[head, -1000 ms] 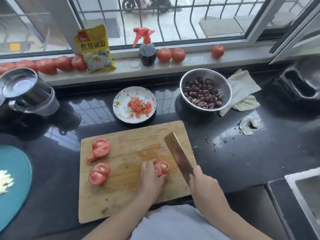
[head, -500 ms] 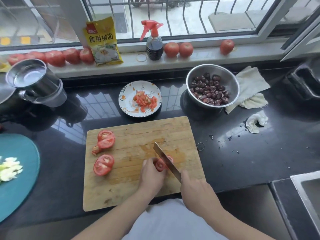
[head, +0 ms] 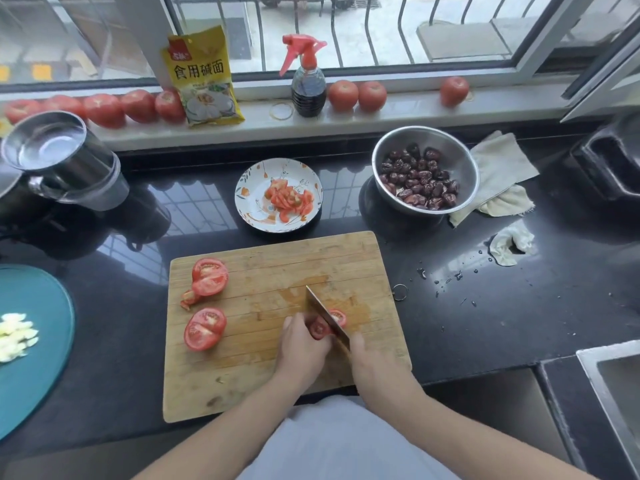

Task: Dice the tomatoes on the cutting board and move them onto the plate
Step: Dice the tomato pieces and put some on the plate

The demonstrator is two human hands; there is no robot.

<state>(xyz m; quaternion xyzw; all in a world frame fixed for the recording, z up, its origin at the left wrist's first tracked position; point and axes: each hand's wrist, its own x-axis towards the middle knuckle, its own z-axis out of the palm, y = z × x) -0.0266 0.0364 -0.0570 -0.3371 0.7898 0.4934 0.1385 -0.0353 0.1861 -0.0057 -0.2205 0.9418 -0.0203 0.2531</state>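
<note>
**Blade sits right beside the fingers**

The tomato piece (head: 329, 323) is pinned on the cutting board (head: 277, 271) by the curled left hand (head: 301, 344). The knife (head: 325, 315), gripped by the right hand (head: 374, 365), is angled away-left through it.

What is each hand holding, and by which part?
Left hand pins the tomato piece by its left side; right hand grips the knife by its hidden handle.

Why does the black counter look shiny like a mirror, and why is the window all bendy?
Head view: daylight from the window bounces off the glossy black counter, so the bars show as pale glare near the plate; the wide-angle lens curves the sill and window frame toward the edges; the knife looks slightly soft.
</note>
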